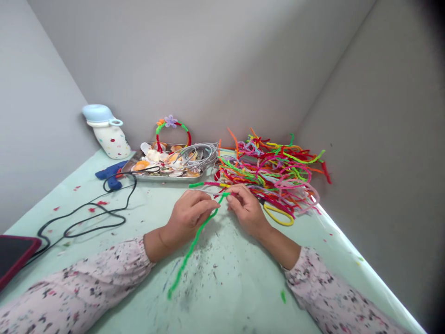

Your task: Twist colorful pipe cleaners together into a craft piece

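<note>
A long green pipe cleaner (191, 250) runs from between my hands down toward the front of the table. My left hand (189, 213) is closed, its thumb and forefinger at the upper stretch of that pipe cleaner. With thumb and fingertips my right hand (246, 208) pinches its top end, where it is bent around a thin grey wire. Just beyond my fingers lies a strip wrapped in green, red and yellow pipe cleaner (212, 184); whether it joins the pinched wire is hidden by my fingers.
Behind my right hand is a heap of coloured pipe cleaners (267, 167), with yellow-handled scissors (280, 215) partly under it. A metal tray (163, 178) holds scraps, coiled wire (200, 155) and a flowered hoop (189, 134). Left are a blue glue gun (111, 174), its cord, a bottle (109, 137) and a red-edged device (15, 257).
</note>
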The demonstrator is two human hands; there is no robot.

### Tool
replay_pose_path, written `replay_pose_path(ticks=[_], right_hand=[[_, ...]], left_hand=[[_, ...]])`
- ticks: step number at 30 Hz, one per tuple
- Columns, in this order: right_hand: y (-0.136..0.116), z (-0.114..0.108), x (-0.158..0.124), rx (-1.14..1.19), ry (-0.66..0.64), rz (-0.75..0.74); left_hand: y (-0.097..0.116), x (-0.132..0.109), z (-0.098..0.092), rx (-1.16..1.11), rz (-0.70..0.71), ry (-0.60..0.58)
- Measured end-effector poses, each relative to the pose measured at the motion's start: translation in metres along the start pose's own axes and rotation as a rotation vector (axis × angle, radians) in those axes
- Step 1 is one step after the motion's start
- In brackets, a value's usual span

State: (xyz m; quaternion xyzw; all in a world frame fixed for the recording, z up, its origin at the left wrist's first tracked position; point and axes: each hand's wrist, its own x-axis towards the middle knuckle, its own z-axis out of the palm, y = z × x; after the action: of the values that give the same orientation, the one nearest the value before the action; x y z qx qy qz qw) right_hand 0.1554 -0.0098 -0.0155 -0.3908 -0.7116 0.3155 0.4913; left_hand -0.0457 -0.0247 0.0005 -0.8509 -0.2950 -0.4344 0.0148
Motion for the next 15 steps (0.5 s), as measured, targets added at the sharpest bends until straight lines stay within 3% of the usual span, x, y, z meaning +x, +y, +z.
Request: replay_pose_path(ticks=[5, 10, 15], right_hand=[[-0.0036, -0.0006, -0.0004, -0.073, -0.053, -0.031], [-0.0070, -0.0005, 0.0001, -0.117, -0.081, -0.073], [-0.0081, 0.0008, -0.0001, -0.126, -0.111, -0.100]], left_hand=[[0.0061, 0.0009, -0.0014, 0.195, -0.050, 0.102], [-0.0005, 0.0003, 0.0031, 0.198, -0.139, -0.017], [-0.0025, 0.0008, 0.0054, 0.156, -0.127, -0.039]])
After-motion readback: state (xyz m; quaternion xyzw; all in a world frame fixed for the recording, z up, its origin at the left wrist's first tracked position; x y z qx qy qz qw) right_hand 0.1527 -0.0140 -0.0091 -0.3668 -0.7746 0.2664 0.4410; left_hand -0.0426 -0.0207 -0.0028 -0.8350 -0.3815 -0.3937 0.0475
